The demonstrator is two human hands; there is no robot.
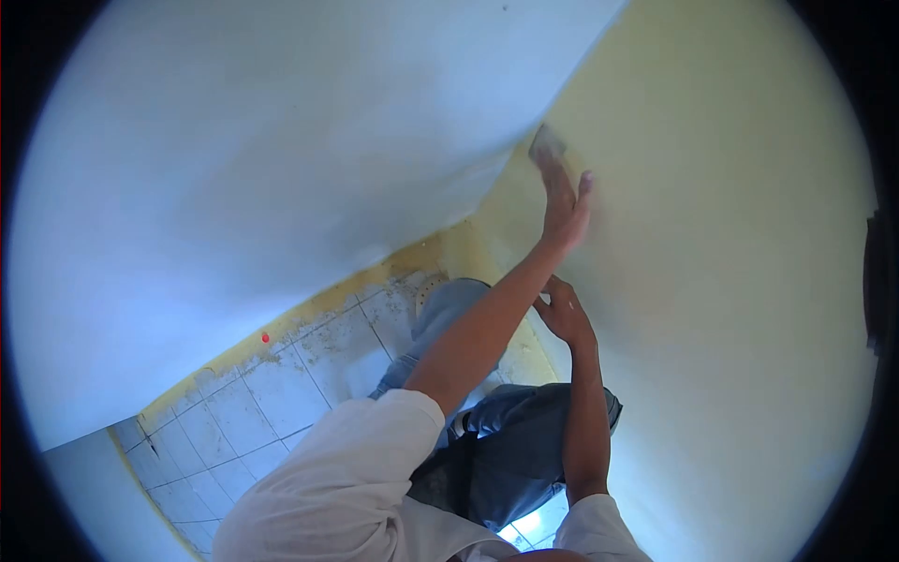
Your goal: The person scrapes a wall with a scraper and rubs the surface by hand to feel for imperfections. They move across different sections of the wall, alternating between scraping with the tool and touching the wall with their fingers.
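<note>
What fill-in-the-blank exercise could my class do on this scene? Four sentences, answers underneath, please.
The upper hand, at the blurred grey item, is the person's ____ hand.
The floor is covered with pale ____.
Both sleeves are coloured ____.
The small spot near the floor's edge is ____.
Missing words: left; tiles; white; red

The left hand [565, 214] holds a small greyish pad [543, 143] (motion-blurred) at the yellow wall [721, 234], near its corner with a white wall [281, 169]; the right hand [567, 314] is lower, near the right edge of the tiled floor [323, 361].
</note>
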